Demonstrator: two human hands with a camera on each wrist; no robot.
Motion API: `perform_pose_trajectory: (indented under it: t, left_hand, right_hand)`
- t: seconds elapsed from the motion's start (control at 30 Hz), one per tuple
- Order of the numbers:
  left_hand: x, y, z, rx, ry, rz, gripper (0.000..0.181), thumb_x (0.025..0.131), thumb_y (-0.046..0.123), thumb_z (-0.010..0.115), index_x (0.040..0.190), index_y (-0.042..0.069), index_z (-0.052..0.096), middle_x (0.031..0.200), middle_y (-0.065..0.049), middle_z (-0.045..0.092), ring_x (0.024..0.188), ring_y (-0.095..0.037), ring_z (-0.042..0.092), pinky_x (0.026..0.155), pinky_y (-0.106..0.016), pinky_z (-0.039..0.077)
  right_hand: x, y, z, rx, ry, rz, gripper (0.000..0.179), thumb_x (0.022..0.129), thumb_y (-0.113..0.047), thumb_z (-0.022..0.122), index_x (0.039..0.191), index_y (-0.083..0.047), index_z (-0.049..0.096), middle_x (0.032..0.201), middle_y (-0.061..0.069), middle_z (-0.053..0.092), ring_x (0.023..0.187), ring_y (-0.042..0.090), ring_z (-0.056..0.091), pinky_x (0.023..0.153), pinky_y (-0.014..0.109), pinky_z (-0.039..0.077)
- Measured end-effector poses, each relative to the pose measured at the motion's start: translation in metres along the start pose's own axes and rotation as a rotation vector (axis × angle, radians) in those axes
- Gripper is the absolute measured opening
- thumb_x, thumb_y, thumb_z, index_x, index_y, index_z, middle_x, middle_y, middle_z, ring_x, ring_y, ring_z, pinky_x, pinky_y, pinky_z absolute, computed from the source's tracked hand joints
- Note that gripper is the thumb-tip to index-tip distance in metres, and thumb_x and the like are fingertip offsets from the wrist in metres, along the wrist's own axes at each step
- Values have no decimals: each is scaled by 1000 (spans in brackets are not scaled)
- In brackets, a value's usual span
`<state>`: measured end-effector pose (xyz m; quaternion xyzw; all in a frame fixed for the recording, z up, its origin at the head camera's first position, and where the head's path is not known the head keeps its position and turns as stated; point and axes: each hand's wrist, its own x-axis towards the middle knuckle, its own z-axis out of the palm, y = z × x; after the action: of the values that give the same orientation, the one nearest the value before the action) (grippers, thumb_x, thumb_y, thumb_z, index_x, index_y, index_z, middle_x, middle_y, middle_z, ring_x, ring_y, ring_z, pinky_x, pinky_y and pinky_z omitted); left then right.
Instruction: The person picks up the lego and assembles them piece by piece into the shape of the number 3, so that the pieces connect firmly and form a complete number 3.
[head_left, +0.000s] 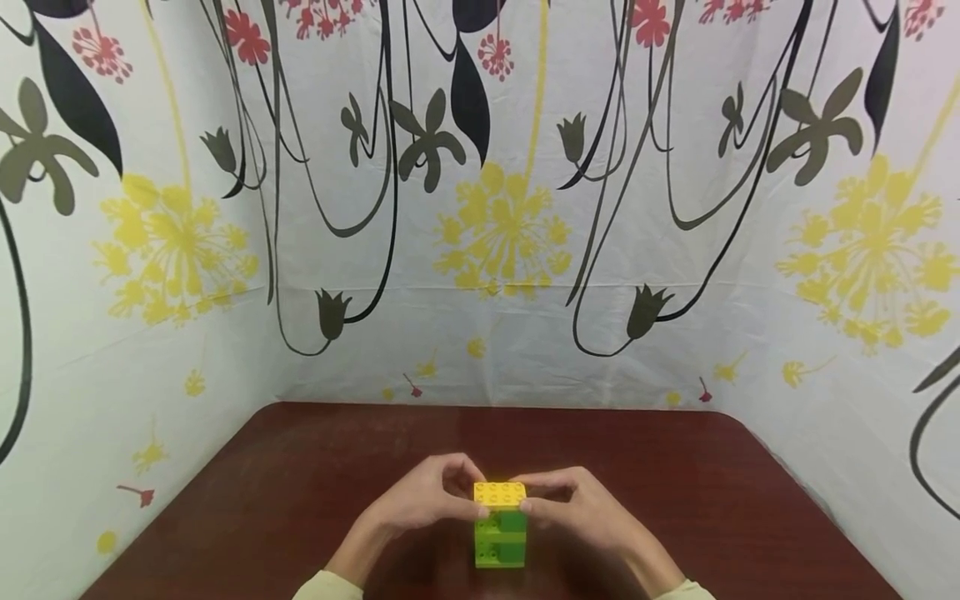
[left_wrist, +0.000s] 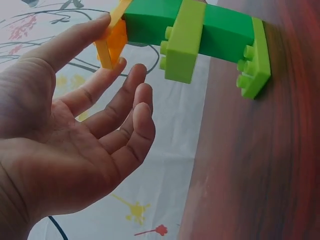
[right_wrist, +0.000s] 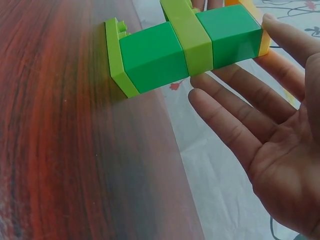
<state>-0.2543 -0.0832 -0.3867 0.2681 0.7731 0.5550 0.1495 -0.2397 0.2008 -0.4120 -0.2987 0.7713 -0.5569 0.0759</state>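
A small tower of toy building bricks stands on the table in front of me. At its foot is a light green plate, with a dark green brick on it. A second light green plate lies above that, then another dark green brick. The thin yellow plate on top has studs facing up. My left hand pinches its left end between thumb and index finger, other fingers loosely bent beside the tower. From the other side my right hand pinches its right end by thumb and forefinger.
The dark red-brown wooden table has rounded far corners. White cloth printed with flowers and stems hangs behind it and along both sides.
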Motion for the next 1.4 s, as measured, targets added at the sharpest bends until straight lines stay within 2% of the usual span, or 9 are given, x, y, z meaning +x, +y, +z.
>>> perform_pose_trajectory:
  t: [0.1,0.3,0.53,0.63,0.77,0.93,1.1,1.23,1.4]
  left_hand:
    - [-1,-5,1,28,-15,-2,31,85,8,85,112,4,70,95,-7,70,83,-18,64,71,-27,54]
    - [3,-16,3,107,-75,-27,29,79,3,87,101,7,70,89,-6,68,75,-14,56,64,-26,47]
    - [20,-65,-7,214,-135,0,33,81,27,93,101,17,70,89,5,69,75,-11,62,64,-28,54]
    - [18,-63,-7,205,-120,2,34,79,26,94,101,15,70,90,3,70,76,-12,64,66,-30,56]
    - [8,-39,-1,173,-95,-28,31,79,16,93,96,10,69,87,0,69,75,-15,63,66,-30,53]
    - [2,-20,7,155,-54,-68,27,78,4,90,92,6,67,85,-3,67,73,-15,58,62,-26,46]
    - [2,-20,6,168,-58,-32,29,77,7,92,91,8,67,85,-4,68,75,-14,62,65,-26,50]
    - [3,-27,1,191,-75,-4,30,80,19,92,90,13,65,86,2,68,77,-13,66,67,-30,55]
    - [0,-18,2,139,-20,-34,27,79,12,91,92,6,68,89,-4,71,82,-17,69,71,-30,57]
  right_hand:
    - [-1,0,0,17,-8,16,35,104,-19,69,137,-10,71,123,16,77,98,15,76,81,37,65]
    - [-3,-1,0,39,1,36,36,103,-19,70,138,-9,71,122,20,76,98,20,75,80,40,66]
    - [-1,0,2,64,-1,40,37,103,-19,69,139,-8,70,125,22,75,98,15,75,80,37,66]
    - [0,1,3,63,-1,37,42,102,-19,71,141,-5,67,122,20,76,98,14,76,80,36,66]
    - [0,6,1,81,-19,54,55,97,-15,77,147,0,60,123,21,76,104,18,76,84,30,64]
    - [-3,13,-1,2,-27,88,50,89,-14,86,134,-2,70,116,16,79,102,19,78,85,23,61]
    - [-2,16,2,-67,-31,89,30,87,-16,87,116,-9,80,106,9,82,96,17,78,83,23,61]
    - [0,15,5,-69,-12,93,27,88,-16,87,114,-12,81,107,8,82,96,16,78,82,23,62]
    - [0,15,6,-94,26,82,27,89,-20,86,115,-12,81,109,7,82,96,15,78,84,24,61]
